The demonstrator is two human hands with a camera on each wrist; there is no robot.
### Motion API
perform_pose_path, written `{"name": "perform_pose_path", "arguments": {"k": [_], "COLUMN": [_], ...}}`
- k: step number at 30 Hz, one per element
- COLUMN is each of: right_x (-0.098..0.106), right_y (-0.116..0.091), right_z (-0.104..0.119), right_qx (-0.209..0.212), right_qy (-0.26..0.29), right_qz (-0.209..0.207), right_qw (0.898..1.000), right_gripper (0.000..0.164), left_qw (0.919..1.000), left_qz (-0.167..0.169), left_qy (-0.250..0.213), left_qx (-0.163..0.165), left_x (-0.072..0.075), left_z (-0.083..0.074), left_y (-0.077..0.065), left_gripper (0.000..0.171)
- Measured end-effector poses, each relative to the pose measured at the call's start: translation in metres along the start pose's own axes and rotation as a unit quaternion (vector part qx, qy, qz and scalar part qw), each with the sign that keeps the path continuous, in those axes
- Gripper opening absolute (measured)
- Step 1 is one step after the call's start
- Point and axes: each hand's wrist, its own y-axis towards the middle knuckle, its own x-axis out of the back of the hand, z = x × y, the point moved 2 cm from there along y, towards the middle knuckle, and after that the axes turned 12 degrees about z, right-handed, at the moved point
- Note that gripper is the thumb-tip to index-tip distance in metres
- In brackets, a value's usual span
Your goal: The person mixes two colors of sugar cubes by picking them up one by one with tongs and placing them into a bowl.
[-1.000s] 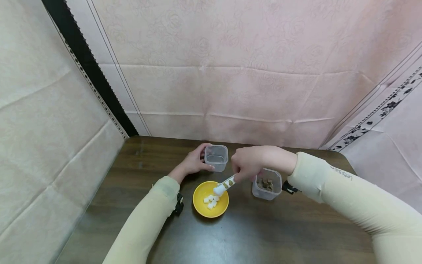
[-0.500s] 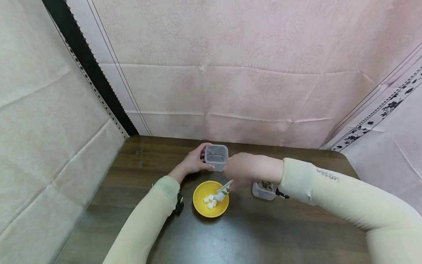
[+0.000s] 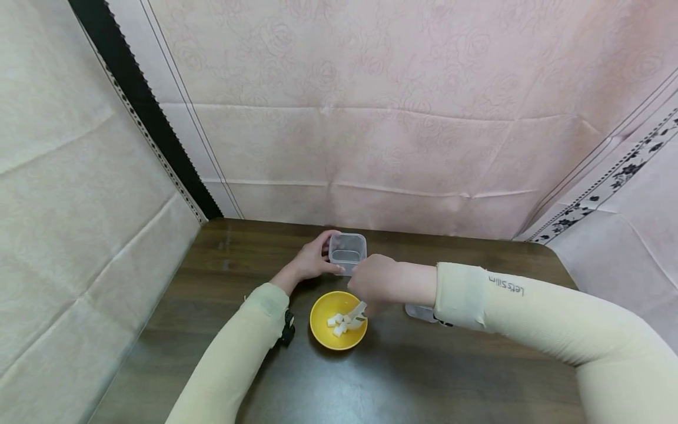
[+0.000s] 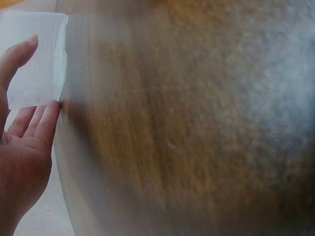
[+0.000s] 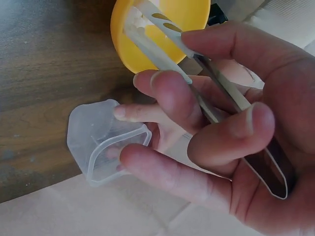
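Observation:
My left hand [image 3: 312,259] grips a clear plastic container [image 3: 348,244] by its left side, thumb along the near wall; the left wrist view has the container [image 4: 44,59] between thumb and fingers. With my right hand [image 3: 378,280] I hold tongs [image 3: 357,312], metal at the bend with white patterned tips. In the right wrist view the tongs [image 5: 219,81] have their arms apart, the tips reaching into the yellow bowl [image 5: 197,19]. Several white cubes [image 3: 337,330] lie in that bowl, right at the tips. Glare blurs the cubes between the tips in the wrist view.
A second clear container [image 3: 420,312] sits to the right, mostly covered by my right forearm. The brown wooden table [image 3: 254,259] meets a pale cloth [image 3: 371,147] along its far edge. More cloth hangs at both sides.
My right hand has moved left and turned, bringing the tong tips down among the cubes. The forearm now hides the right container with its brown pieces. My left hand has stayed still.

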Motion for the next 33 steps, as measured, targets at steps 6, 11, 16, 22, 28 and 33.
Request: {"name": "perform_pose_path", "arguments": {"k": [6, 11, 16, 22, 28, 33], "right_x": [0.001, 0.003, 0.004, -0.002, -0.008, -0.012], "right_y": [-0.002, -0.005, -0.009, -0.017, -0.029, -0.036], "right_z": [0.001, -0.001, -0.007, -0.021, -0.035, -0.041], "right_qx": [-0.003, -0.002, -0.007, -0.011, 0.014, 0.012], "right_qy": [-0.002, 0.001, 0.022, 0.047, 0.094, 0.116], "right_qz": [-0.003, -0.004, -0.015, -0.053, -0.091, -0.100], "right_qw": [1.000, 1.000, 1.000, 0.997, 0.991, 0.988], "right_gripper": [0.031, 0.031, 0.030, 0.033, 0.036, 0.031], "left_qw": [1.0000, 1.0000, 1.0000, 0.9998, 0.9996, 0.9994], "left_qz": [0.000, 0.003, 0.008, 0.013, 0.014, 0.020], "left_qy": [0.002, 0.001, 0.002, 0.009, 0.021, 0.023], "left_qx": [0.003, 0.003, -0.004, -0.013, -0.015, -0.014], "left_x": [0.000, 0.000, 0.000, 0.000, 0.000, 0.000], "left_z": [0.000, -0.001, 0.000, -0.004, -0.005, -0.006], "left_y": [0.000, 0.000, 0.000, -0.002, 0.000, 0.000], "left_gripper": [0.090, 0.090, 0.090, 0.092, 0.096, 0.102]}}
